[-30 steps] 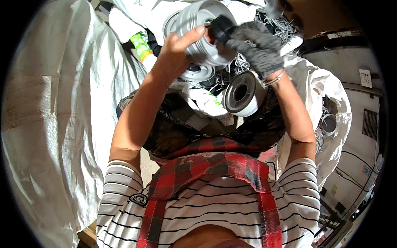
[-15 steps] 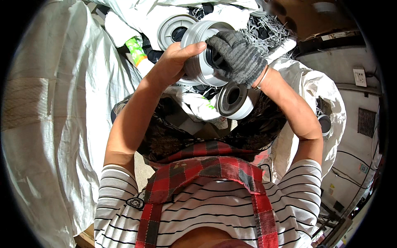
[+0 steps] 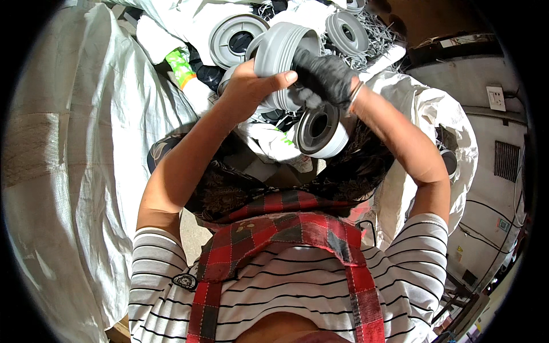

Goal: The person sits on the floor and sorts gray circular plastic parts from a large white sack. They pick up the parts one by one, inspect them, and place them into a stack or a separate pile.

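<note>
In my bare left hand (image 3: 251, 91) is a grey ribbed plastic ring (image 3: 277, 63), gripped by its wall with the thumb over the edge. The ring is tilted, its opening facing right. My right hand (image 3: 326, 80), in a dark grey knitted glove, is at that opening; its fingers are smeared by motion and partly hidden by the ring. Below the right hand a grey round part with a dark centre hole (image 3: 323, 131) rests by my right thigh. Beyond my left hand lies a grey flanged disc (image 3: 237, 41).
Another grey round part (image 3: 347, 33) lies on a heap of thin grey plastic strips (image 3: 380, 43). A large white woven sack (image 3: 86, 171) stands at my left. At my right is an open white bag (image 3: 452, 131), with a wall socket (image 3: 495, 98) beyond it.
A grey round part now lies on the strips at the upper right, where strips and white sacking showed before. My right hand has drawn slightly back from the ring's inside, while my left hand keeps its grip.
</note>
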The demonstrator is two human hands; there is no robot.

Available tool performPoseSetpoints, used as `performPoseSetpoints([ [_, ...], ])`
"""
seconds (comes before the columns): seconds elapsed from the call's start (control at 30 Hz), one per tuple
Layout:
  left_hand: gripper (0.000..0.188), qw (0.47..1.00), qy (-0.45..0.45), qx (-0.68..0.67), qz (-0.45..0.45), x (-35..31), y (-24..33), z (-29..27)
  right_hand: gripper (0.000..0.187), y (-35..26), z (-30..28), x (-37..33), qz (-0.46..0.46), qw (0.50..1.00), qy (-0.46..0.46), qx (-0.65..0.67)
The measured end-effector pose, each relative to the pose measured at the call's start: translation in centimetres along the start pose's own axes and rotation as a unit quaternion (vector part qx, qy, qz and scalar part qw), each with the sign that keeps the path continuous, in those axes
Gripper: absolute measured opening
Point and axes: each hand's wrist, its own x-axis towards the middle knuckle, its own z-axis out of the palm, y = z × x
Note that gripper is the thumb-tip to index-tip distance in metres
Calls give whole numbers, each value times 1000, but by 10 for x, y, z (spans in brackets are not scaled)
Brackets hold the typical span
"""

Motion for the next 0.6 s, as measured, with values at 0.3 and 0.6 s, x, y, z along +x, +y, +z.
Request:
performPoseSetpoints([
  [0.3, 42, 974, 33, 208, 82, -12, 12, 15, 42, 15, -18, 17, -41, 980, -64, 182],
  [0.6, 29, 997, 39, 52, -28, -7, -1, 7, 71, 12, 2, -9, -340, 779, 166, -500],
])
